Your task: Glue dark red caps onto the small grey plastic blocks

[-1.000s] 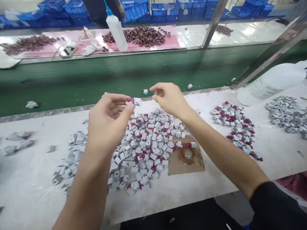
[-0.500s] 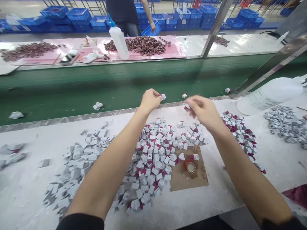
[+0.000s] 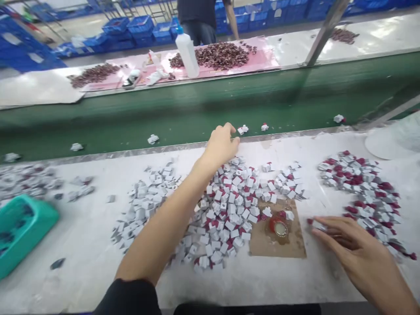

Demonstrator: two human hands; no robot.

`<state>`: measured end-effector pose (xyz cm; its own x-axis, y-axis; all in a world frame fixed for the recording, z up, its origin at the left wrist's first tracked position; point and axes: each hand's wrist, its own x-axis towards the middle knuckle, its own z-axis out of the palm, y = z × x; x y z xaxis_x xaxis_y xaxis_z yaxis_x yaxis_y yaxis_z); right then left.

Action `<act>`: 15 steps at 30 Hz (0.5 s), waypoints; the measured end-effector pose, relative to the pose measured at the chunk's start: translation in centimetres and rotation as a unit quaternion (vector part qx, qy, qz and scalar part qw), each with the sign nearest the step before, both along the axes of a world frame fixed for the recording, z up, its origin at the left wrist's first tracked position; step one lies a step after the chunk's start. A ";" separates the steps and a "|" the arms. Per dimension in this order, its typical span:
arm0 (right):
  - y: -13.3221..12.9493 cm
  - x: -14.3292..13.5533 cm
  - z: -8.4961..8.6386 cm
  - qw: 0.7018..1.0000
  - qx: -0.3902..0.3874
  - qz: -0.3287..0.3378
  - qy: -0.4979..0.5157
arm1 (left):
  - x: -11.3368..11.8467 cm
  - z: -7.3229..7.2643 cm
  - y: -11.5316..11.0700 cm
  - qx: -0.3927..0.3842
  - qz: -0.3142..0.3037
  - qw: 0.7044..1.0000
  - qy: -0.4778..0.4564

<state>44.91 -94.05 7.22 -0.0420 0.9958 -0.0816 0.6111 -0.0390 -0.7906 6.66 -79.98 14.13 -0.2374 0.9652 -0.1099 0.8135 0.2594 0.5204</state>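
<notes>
My left hand (image 3: 223, 142) reaches over the edge of the green belt (image 3: 183, 109), fingers apart, with a small white piece (image 3: 243, 129) lying just beyond its fingertips. Near the brown card, my right hand (image 3: 354, 245) pinches a small grey piece with a dark red part (image 3: 318, 225). Between my arms lies a large pile of grey and dark red pieces (image 3: 229, 205). The brown card (image 3: 295, 245) bears a red-rimmed round cap (image 3: 280, 227). A second pile of red and grey pieces (image 3: 364, 183) is beyond my right hand.
A teal tray (image 3: 39, 223) stands at the left. Other white pieces lie along the belt. Across it are a white squeeze bottle (image 3: 187, 52), brown pieces (image 3: 219, 56), a metal post (image 3: 324, 35) and a person (image 3: 200, 19). A large white container (image 3: 393, 135) is at the right.
My left hand has let go of the white piece, which lies on the belt. My right hand has moved down and right, towards the near side of the table. The view has shifted left.
</notes>
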 end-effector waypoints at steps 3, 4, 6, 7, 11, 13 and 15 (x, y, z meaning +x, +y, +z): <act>0.3 1.7 -0.9 1.000 0.012 0.024 -0.012 | -2.1 1.4 -7.5 -0.002 0.007 0.998 0.059; 0.3 2.2 -1.1 0.999 0.003 0.047 -0.014 | -3.1 1.5 -9.7 -0.009 0.028 0.996 0.082; 0.2 2.8 -1.4 0.997 -0.006 0.074 -0.012 | -5.6 1.4 -13.0 -0.026 0.078 0.989 0.125; 0.1 2.9 -1.5 0.997 -0.006 0.073 -0.009 | -6.9 1.0 -14.1 -0.035 0.097 0.985 0.142; 0.0 2.0 -1.0 0.998 -0.018 0.048 0.025 | -10.2 -0.7 -15.2 -0.064 0.122 0.974 0.181; 0.3 1.4 -0.6 0.996 -0.036 0.058 0.066 | -10.8 -1.2 -14.8 -0.077 0.115 0.972 0.188; 0.5 1.0 -0.5 0.992 -0.048 0.065 0.097 | -11.0 -1.4 -14.2 -0.093 0.102 0.972 0.188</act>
